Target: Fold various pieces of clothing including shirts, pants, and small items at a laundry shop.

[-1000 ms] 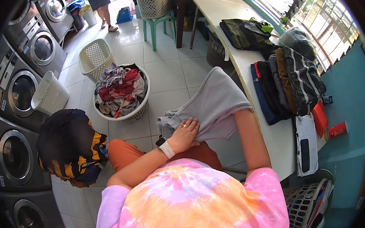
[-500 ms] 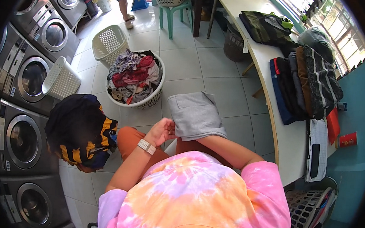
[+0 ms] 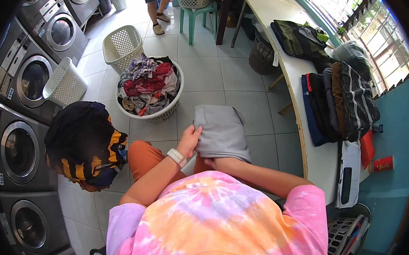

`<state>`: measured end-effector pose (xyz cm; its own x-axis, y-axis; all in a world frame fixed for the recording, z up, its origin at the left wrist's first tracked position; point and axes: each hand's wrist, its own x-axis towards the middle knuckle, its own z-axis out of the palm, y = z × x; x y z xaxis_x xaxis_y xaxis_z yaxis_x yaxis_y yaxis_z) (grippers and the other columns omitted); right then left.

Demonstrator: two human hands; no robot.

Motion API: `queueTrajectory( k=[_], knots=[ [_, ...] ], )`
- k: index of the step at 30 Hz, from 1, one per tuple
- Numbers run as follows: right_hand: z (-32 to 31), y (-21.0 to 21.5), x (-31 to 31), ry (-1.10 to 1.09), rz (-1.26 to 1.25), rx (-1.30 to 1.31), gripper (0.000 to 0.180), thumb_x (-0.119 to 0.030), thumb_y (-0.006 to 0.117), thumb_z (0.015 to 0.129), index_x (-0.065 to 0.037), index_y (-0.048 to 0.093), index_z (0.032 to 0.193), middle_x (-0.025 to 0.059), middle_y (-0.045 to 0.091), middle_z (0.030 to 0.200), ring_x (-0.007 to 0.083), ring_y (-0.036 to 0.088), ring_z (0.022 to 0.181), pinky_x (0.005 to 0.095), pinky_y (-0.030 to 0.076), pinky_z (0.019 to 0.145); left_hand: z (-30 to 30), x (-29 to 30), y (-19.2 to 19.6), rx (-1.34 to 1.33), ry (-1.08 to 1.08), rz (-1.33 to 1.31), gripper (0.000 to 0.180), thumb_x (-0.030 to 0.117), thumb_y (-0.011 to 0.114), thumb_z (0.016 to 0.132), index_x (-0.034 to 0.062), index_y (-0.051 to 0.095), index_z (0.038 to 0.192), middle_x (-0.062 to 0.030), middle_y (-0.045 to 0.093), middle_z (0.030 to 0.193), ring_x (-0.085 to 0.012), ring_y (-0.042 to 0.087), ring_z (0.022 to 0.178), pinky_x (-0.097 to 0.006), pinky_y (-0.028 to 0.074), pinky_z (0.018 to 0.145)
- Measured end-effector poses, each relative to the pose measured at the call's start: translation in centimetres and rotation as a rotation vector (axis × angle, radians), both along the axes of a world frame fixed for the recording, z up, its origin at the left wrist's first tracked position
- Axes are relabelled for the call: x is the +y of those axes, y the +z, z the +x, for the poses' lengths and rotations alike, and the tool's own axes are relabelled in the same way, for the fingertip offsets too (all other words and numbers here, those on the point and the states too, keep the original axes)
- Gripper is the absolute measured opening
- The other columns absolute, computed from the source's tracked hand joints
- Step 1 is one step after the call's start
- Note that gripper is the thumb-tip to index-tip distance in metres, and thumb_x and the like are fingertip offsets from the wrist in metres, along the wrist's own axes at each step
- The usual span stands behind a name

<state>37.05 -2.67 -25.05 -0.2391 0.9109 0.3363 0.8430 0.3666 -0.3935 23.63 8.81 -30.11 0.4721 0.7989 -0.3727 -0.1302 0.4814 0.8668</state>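
A folded grey garment with a seam near its top lies in front of me, over my lap; its exact kind I cannot make out. At its left edge, my left hand is closed on the cloth, thumb on top. My right hand is at the garment's near edge, partly beneath the fabric; most of its fingers are hidden. Beyond my left knee stands a white basket heaped with crumpled clothes. Left of my knee sits a black and yellow bundle of cloth.
Washing machines line the left side. Two light plastic baskets stand on the tiles. To the right, a long table bears folded clothes and a red can. A person stands at the back.
My left hand has closed on the garment's left edge. My right hand has drawn back partly from under the cloth. The person at the back has moved right.
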Motion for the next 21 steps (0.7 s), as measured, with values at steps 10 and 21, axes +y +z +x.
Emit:
queueTrajectory(
  k=[10,21],
  knots=[
    [4.8,5.4,9.7,0.096,-0.324,0.106,0.051,-0.048,0.045,0.087,-0.011,0.051,0.123,0.0208,0.047,0.125,0.0292,0.044,0.119,0.0477,0.030,0.099,-2.6,-1.8,3.0,0.174,-0.152,0.207,0.045,0.015,0.069,0.076,-0.0011,0.045,0.111,-0.0084,0.056,0.098,-0.0123,0.054,0.082,-0.025,0.046,0.067],
    [7.5,1.4,17.8,-0.059,-1.004,-0.067,0.105,-0.072,0.062,0.057,-0.002,0.037,0.131,0.0186,0.041,0.132,0.0315,0.040,0.121,0.0363,0.034,0.099,-0.5,-0.6,2.2,0.113,-0.030,-0.356,0.065,0.021,0.070,0.076,-0.0050,0.034,0.124,-0.0152,0.053,0.112,-0.0216,0.058,0.090,-0.036,0.049,0.076]
  ],
)
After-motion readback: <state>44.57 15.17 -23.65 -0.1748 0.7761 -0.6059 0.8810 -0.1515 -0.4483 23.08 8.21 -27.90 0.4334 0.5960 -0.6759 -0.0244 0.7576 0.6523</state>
